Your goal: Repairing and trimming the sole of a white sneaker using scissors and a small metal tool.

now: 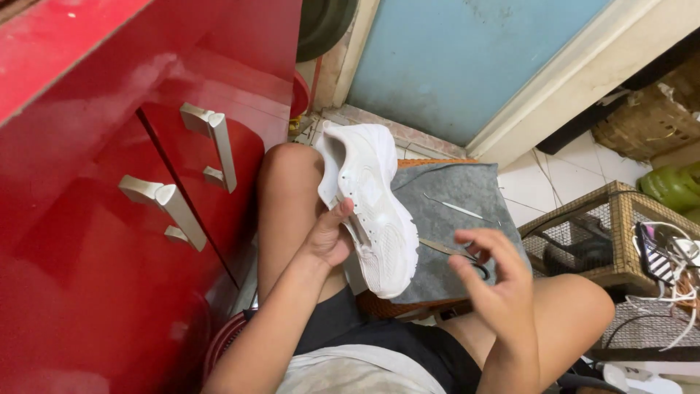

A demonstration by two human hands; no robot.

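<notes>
Left hand point(329, 237) is gripping the white mesh-and-leather sneaker point(372, 208), which is resting over a grey felt cloth point(456, 219). Right of the sneaker, the right hand point(496, 281) is hovering with fingers loosely spread, holding nothing, above dark-handled scissors point(456, 252).

The person sits with both bare knees spread, the left knee raised higher and farther from the camera than the right. The left forearm reaches forward along the left thigh, wrist straight. The left hand point(329, 237) is closed in a grip on something, its thumb stretched upward and its fingers point(341, 252) wrapped round the far side, mostly hidden. The right forearm rises from the lower edge of the view, wrist bent slightly inward. The right hand point(490, 281) hovers loose and empty above the lap, palm turned toward the left, fingers curled and slightly blurred, touching nothing.
</notes>
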